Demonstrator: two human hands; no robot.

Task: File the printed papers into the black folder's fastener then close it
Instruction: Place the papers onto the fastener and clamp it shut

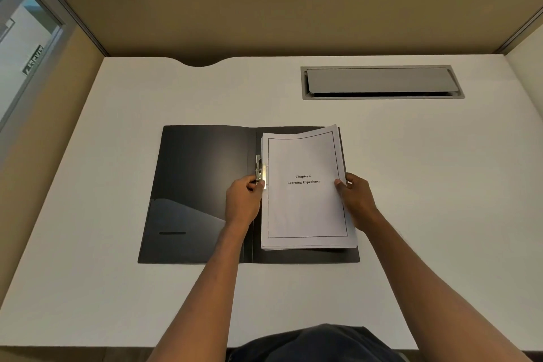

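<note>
The black folder point(199, 185) lies open and flat on the white desk. A stack of printed papers point(305, 209), its top page reading "Chapter 6 Learning Experience", rests on the folder's right half. A metal fastener clip point(260, 169) stands at the stack's left edge beside the spine. My left hand point(243, 203) pinches the lower end of that clip. My right hand point(356, 200) holds the stack's right edge, thumb on top and fingers underneath. The stack's top edge bows up slightly.
A grey cable hatch point(382, 82) is set into the white desk point(440, 185) at the back right. Tan partition walls point(293, 9) enclose the desk at the back and on both sides. A curved notch point(199, 63) cuts the desk's back edge.
</note>
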